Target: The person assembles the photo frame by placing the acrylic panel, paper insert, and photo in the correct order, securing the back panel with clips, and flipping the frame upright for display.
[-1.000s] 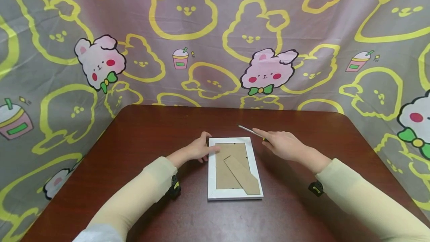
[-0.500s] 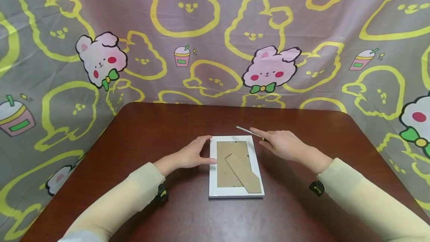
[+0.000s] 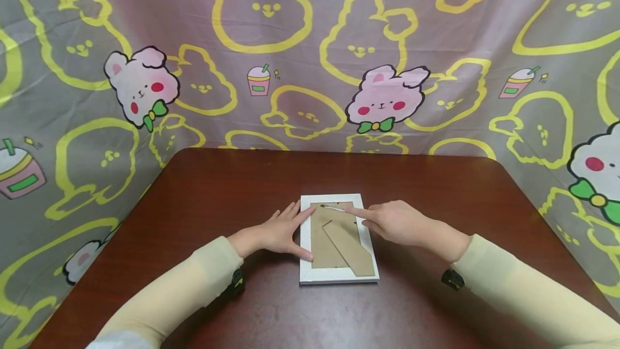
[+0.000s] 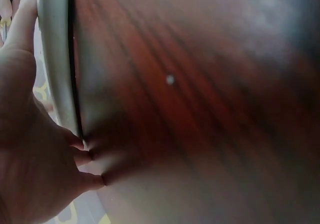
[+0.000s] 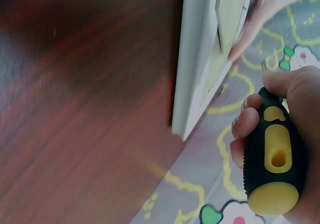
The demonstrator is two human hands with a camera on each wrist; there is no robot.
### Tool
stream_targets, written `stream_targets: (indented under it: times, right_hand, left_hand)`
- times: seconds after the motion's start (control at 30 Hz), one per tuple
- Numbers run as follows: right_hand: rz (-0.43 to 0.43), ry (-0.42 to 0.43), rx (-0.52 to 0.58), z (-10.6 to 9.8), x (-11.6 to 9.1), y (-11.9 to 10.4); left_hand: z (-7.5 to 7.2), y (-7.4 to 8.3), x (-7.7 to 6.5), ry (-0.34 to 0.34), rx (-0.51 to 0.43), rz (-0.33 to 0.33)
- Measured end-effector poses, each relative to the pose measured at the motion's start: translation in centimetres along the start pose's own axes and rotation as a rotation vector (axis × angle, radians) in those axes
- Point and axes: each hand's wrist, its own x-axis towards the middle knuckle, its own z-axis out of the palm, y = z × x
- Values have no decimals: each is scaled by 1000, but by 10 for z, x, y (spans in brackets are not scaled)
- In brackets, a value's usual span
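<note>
Currently I log the picture frame point(image 3: 339, 241) back-up on the tabletop point(image 3: 232, 187), lower centre of the head view. Left hand point(image 3: 277, 235) splayed at its left edge; right hand point(image 3: 401, 223) grips a screwdriver point(image 5: 271, 134).

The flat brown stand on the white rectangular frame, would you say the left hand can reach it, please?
Probably yes: the left hand is at the frame's left side, with bare brown backing between its thumb and the stand. The silver screwdriver shaft, nearer the far edge, seems clear of that path.
</note>
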Motion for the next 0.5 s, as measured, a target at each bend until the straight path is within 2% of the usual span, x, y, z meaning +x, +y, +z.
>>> stream_targets:
  times: [0.13, 0.3, 0.37, 0.5]
  right_hand:
    - [-77, -18, 0, 4, 0, -10]
    - [-190, 34, -29, 8, -2, -20]
    - [-197, 26, -51, 7, -1, -23]
    - [-161, -57, -99, 4, 1, -29]
  left_hand:
    - [1, 1, 0, -5, 19, -13]
    - [1, 3, 0, -22, 44, -33]
    - [0, 3, 0, -28, 53, -39]
    - [-1, 4, 0, -33, 61, -43]
